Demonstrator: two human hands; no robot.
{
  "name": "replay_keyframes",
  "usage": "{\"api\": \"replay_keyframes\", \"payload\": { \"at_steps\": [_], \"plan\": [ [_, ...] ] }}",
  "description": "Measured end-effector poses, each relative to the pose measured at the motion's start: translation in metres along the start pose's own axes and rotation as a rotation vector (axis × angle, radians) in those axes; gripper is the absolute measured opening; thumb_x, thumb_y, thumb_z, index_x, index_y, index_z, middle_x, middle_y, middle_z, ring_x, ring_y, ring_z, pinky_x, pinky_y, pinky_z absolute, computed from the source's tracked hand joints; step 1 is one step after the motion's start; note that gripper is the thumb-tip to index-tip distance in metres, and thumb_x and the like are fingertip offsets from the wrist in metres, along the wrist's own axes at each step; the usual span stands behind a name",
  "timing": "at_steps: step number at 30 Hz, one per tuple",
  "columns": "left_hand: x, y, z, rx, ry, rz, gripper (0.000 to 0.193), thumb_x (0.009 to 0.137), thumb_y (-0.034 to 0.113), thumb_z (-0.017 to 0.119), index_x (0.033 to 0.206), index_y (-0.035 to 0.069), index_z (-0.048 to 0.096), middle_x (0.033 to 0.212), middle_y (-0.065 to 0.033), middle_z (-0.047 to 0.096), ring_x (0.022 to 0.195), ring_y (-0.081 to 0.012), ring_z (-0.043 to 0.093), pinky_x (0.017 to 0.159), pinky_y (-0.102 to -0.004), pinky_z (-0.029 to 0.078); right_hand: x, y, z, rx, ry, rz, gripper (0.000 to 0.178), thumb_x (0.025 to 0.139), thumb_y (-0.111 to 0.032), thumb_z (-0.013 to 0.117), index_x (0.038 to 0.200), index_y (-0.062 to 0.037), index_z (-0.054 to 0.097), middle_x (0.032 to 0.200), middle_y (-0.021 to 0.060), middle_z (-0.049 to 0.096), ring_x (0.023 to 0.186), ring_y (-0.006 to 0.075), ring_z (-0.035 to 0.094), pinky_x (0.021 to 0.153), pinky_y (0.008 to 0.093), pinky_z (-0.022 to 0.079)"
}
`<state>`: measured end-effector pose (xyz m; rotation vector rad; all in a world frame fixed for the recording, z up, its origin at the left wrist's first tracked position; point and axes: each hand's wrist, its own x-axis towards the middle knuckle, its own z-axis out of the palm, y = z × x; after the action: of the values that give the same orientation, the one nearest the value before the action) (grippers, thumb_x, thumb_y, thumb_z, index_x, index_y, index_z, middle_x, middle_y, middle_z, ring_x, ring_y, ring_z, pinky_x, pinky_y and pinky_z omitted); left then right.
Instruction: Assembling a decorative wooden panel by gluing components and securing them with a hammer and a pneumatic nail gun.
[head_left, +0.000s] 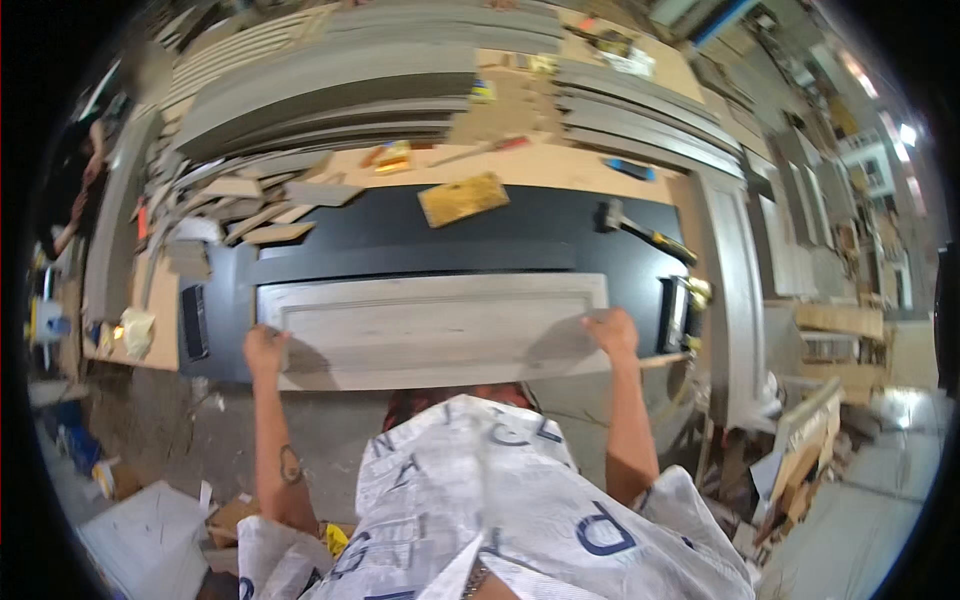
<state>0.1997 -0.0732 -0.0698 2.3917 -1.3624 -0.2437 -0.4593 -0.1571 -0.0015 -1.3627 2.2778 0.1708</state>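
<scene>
A long whitewashed grey cabinet door (440, 325) with a framed inner panel lies crosswise at the near edge of a dark work surface (370, 235). My left hand (265, 348) grips its left end, and my right hand (612, 330) has hold of the right end. Fingers curl around the edges at both ends, partly out of sight beneath or behind the wood. Beyond the door, a worn yellow sanding block or pad (463, 200) rests on the dark surface. A hammer (645, 232) lies to the right of it.
Wood offcuts (255, 205) are heaped at the back left. A black-and-metal tool, possibly a nail gun (680, 308), sits by my right hand; a dark bar (194, 322) is at the left. A blue utility knife (630, 169) and stacked grey boards (330, 95) are farther back. Another person (75, 185) stands far left.
</scene>
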Motion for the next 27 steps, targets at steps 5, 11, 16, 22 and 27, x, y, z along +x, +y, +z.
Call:
{"api": "replay_keyframes", "payload": {
  "at_steps": [5,11,16,22,27],
  "plan": [
    [-0.004,0.027,0.016,-0.035,0.082,0.077,0.054,0.066,0.028,0.086,0.104,-0.004,0.064,0.106,-0.0234,0.065,0.099,-0.0416,0.061,0.089,-0.045,0.049,0.014,0.024,0.01,0.095,0.216,-0.103,0.069,0.072,-0.041,0.081,0.118,0.006,0.059,0.117,0.0249,0.063,0.111,0.0398,0.06,0.093,0.0453,0.048],
    [-0.003,0.056,-0.006,-0.12,0.034,-0.043,0.039,0.068,0.014,0.081,0.094,-0.009,0.063,0.099,-0.0342,0.06,0.097,-0.0482,0.059,0.085,-0.049,0.049,0.01,0.008,0.002,0.092,0.191,-0.073,0.055,0.072,-0.031,0.082,0.108,0.0068,0.063,0.106,0.0253,0.066,0.101,0.0409,0.063,0.084,0.046,0.05],
    [0.0,0.063,-0.011,-0.053,0.026,-0.077,0.039,0.068,0.015,0.081,0.094,-0.008,0.063,0.099,-0.0332,0.061,0.097,-0.0475,0.059,0.085,-0.0495,0.049,0.018,0.008,0.003,0.051,0.203,-0.092,0.056,0.072,-0.032,0.082,0.106,0.0067,0.063,0.103,0.0251,0.066,0.098,0.0408,0.064,0.083,0.046,0.05],
    [0.004,0.082,-0.015,0.092,-0.048,-0.1,0.034,0.069,0.024,0.082,0.086,-0.002,0.068,0.089,-0.0257,0.067,0.091,-0.043,0.063,0.082,-0.0488,0.05,0.027,0.028,0.012,0.077,0.241,-0.089,0.056,0.071,-0.035,0.082,0.103,0.0065,0.063,0.103,0.0244,0.065,0.101,0.0399,0.061,0.086,0.0455,0.049],
    [-0.001,0.069,-0.011,0.119,0.021,-0.069,0.04,0.07,0.031,0.084,0.086,-0.002,0.066,0.088,-0.0239,0.067,0.089,-0.043,0.063,0.075,-0.0466,0.05,0.036,0.037,0.02,0.057,0.228,-0.124,0.061,0.068,-0.041,0.083,0.101,0.0055,0.064,0.098,0.0247,0.068,0.096,0.0407,0.064,0.083,0.0442,0.051]
  ]
}}
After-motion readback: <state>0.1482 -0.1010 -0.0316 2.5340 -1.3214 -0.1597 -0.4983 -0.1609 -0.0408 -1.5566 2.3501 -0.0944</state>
